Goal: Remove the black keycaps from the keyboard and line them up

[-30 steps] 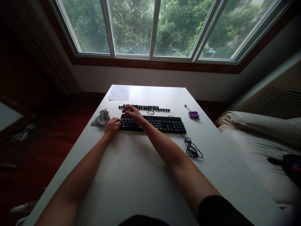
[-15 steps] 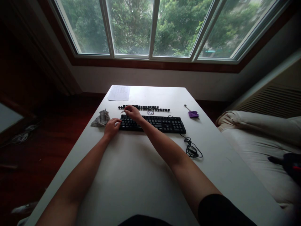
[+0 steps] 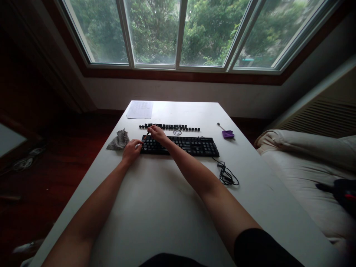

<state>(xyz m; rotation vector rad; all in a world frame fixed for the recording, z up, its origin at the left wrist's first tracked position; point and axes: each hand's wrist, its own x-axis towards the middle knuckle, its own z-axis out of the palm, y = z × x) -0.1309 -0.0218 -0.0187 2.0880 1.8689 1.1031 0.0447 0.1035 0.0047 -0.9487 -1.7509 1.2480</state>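
Note:
A black keyboard (image 3: 189, 144) lies across the middle of the white table. My left hand (image 3: 132, 149) grips its left end, with the fingers over the edge. Above the keyboard's upper left corner, my right hand (image 3: 157, 132) pinches a small thin tool (image 3: 148, 133) whose tip points down at the keys. The tool's exact kind is too small to make out. Just behind the keyboard stand rows of loose black keycaps (image 3: 169, 127), partly hidden by my right hand. A small round clear object (image 3: 177, 132) sits between them and the keyboard.
To the left lies a crumpled grey cloth (image 3: 119, 140). Printed paper (image 3: 139, 110) rests at the table's far left corner. On the right are a purple cloth item (image 3: 228, 134), a small brush (image 3: 220, 126) and a coiled black cable (image 3: 228, 178). A pale sofa (image 3: 294, 167) stands beside the table.
My right hand has turned the thin tool from pointing left to pointing down at the keyboard's upper left keys. My left hand keeps its place.

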